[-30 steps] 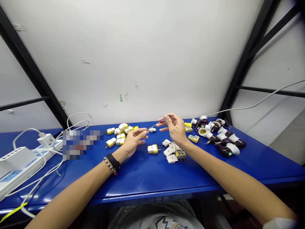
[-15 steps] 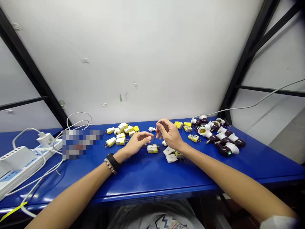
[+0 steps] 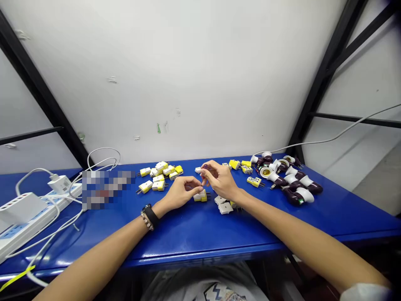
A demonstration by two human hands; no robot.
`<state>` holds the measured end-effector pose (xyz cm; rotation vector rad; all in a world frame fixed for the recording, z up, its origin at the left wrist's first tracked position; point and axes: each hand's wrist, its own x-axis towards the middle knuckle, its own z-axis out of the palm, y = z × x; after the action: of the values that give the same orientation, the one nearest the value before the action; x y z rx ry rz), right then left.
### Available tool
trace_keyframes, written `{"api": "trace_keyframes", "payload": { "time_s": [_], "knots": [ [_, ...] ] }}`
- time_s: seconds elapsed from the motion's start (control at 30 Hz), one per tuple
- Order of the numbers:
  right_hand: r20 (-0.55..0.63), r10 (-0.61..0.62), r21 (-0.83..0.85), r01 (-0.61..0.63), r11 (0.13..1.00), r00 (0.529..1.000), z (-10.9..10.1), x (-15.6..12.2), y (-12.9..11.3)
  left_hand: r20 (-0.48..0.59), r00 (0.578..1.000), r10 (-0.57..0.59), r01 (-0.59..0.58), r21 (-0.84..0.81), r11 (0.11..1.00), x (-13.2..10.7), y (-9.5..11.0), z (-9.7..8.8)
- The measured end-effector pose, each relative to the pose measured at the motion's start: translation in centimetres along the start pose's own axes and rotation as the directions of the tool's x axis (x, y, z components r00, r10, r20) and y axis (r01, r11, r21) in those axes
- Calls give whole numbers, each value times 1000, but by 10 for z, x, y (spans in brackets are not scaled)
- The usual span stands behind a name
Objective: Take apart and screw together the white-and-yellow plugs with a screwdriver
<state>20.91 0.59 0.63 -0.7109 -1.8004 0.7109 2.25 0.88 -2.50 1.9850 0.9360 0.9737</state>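
My right hand (image 3: 221, 179) is closed round a small screwdriver (image 3: 206, 167), its handle mostly hidden by the fingers. Thumb and fingertips of my left hand (image 3: 181, 191) come together just below it, near the tip; whatever they pinch is too small to make out. Directly under both hands, a white and yellow plug (image 3: 200, 196) lies on the blue table, partly covered by the left fingertips. Right of that plug, beneath my right wrist, are white plug covers (image 3: 225, 207) and a partly hidden yellow plug half.
Several white and yellow plugs (image 3: 159, 184) lie to the left. Opened yellow plug halves (image 3: 255, 181) lie right, beside a pile of dark lamp holders (image 3: 291, 179). A power strip (image 3: 12, 234) with white cables occupies the table's (image 3: 175, 240) left end. A wall stands behind.
My left hand has moved right and its fingertips have closed in over the plug. The right hand has shifted slightly left and down with the screwdriver.
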Motion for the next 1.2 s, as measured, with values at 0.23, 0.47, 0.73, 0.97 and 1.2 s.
{"api": "trace_keyframes", "payload": {
  "time_s": [0.23,0.47,0.73,0.97,1.2],
  "knots": [
    [16,12,46,-13,999,1000,2,0,5,14,995,101,-102,126,987,-1,2,-2],
    [-32,55,46,-54,998,998,3,2,1,34,976,216,-216,311,926,-2,4,-4],
    [30,92,94,-95,991,995,4,5,3,73,982,172,-184,217,959,-4,4,-1],
    [11,60,8,-60,998,998,6,4,1,-14,988,154,-146,261,954,0,2,0],
    [13,49,26,-49,998,999,8,5,-1,61,988,144,-156,272,950,-1,5,-3]
  ]
}}
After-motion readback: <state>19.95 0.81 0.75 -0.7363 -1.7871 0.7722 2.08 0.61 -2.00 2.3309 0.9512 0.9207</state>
